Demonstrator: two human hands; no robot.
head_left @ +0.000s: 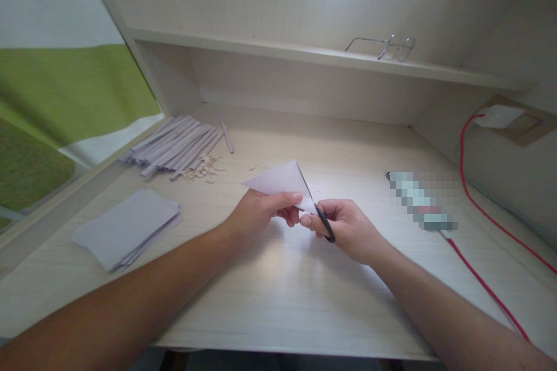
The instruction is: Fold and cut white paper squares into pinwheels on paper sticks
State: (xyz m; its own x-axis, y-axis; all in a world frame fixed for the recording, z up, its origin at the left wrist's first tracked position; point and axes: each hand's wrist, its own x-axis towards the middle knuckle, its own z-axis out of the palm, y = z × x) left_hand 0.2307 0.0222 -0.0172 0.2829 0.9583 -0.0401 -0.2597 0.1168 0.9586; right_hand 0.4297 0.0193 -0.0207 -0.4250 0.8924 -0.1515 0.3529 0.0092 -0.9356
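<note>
The left hand (261,208) pinched a folded paper triangle (281,181) above the middle of the desk (278,301), keeping it taut for the blades. The right hand (348,229), fingers closed through the scissors (322,217), cut along its right edge. A stack of paper sheets (126,226) and rolled paper sticks (174,148) lay within reach to the left.

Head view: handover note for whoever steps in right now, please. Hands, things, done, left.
Left hand: pinches the folded paper, held above the desk.
Right hand: holds the scissors, blades along the paper's right edge.
Things: flat sheet stack front left; rolled paper sticks and shavings back left.
Done: many sticks rolled.
Left: the cut looks under way; the stack is uncut.
</note>
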